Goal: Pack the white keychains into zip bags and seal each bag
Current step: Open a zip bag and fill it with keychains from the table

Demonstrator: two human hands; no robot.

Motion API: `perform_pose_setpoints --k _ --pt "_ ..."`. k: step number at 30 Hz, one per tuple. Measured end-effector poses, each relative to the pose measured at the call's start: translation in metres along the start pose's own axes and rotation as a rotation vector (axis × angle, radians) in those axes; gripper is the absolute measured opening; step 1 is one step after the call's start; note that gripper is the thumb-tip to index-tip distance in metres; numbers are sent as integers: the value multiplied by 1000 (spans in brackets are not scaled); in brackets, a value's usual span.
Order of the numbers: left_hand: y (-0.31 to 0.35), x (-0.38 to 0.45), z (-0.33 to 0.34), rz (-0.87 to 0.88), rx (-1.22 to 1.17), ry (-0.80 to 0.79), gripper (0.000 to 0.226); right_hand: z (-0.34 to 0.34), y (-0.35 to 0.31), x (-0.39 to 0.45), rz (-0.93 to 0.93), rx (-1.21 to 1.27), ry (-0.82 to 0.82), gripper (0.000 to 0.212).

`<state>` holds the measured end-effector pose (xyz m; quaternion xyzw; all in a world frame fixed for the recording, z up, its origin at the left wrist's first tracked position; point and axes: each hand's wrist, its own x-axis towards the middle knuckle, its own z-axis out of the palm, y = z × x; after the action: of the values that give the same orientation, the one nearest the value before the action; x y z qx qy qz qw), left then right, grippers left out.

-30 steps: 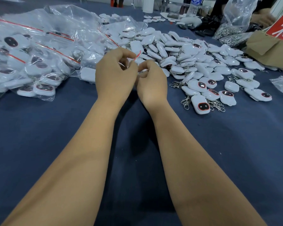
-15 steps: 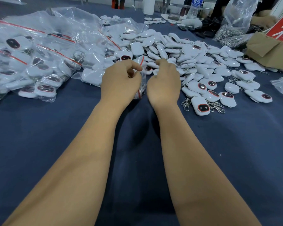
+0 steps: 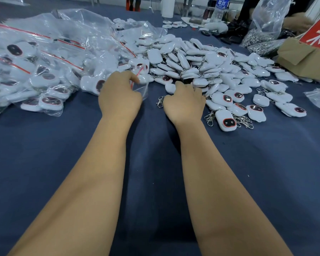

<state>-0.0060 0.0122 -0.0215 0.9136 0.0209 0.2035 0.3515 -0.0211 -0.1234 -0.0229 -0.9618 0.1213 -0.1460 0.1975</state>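
— Step in hand?
— Looks like fetching the next keychain for an open bag. Left hand, centre of frame, fingers curled, pinching the bag at its red zip strip; bag looks empty, mouth toward the pile.
— And the right?
— Right hand, just right of centre, down on the near edge of the pile, fingers curled over a keychain; a metal clasp sticking out at its left side. Gripped or merely covered? Cannot tell from here, fingertips hidden.
— Rest of the goods?
— Loose keychains spread across upper centre and right of frame. Filled bags heaped at upper left, red strips showing.
— Next move?
— Probably lifting one keychain clear, clasp and all, without dragging neighbours by their tangled chains. Then holding the bag mouth wide with the left, sliding the piece in, pressing the zip shut end to end.
— Risk?
— Chain snagging in the zip line, likely leaving the seal half closed.
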Motion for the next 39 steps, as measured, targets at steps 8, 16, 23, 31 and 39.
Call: perform_pose_setpoints --k 8,16,23,31,39 --pt "9 -3 1 -3 -74 17 30 4 1 3 -76 -105 83 27" --pt "10 -2 2 -92 -401 -79 35 -7 -23 -2 69 1033 17 25" --pt "20 -1 0 -307 -845 -145 19 -4 -20 0 99 1146 -173 13" --pt "17 1 4 -245 -871 -159 24 2 -19 1 59 1088 -232 17" --pt "19 0 8 -265 -837 -168 25 0 -17 3 74 1126 -236 19"
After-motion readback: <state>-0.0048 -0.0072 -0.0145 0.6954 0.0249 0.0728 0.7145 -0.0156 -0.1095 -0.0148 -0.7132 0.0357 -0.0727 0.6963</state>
